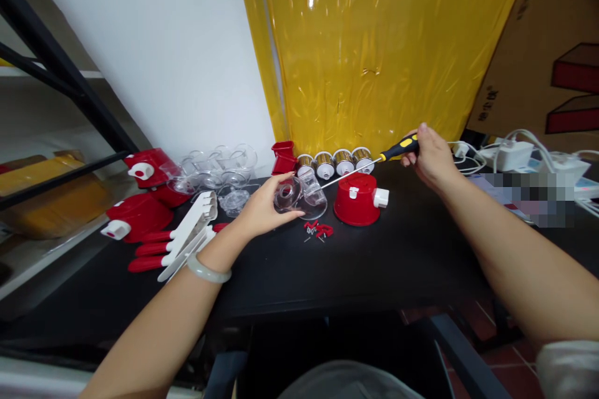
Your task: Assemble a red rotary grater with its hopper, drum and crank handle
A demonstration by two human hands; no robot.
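Note:
My left hand [266, 206] is closed around a clear plastic part [314, 202] with a round base, tilted just above the black table. In my right hand [433, 159] is a screwdriver [397, 148] with a black and yellow handle. Its long shaft points left and down, and the tip meets the clear part or lies right at it; I cannot tell which. Below the clear part lie small red plastic pieces [324, 230] and several loose screws [321, 239]. A red round housing [357, 202] with a white knob stands just to the right, under the shaft.
Behind stand several metal drum graters [324, 165] and a red hopper [283, 157]. More clear parts [219, 165], red housings [140, 217] and red-and-white handles [175, 243] lie at left. White chargers and cables [515, 153] crowd the right side of the black table [374, 268].

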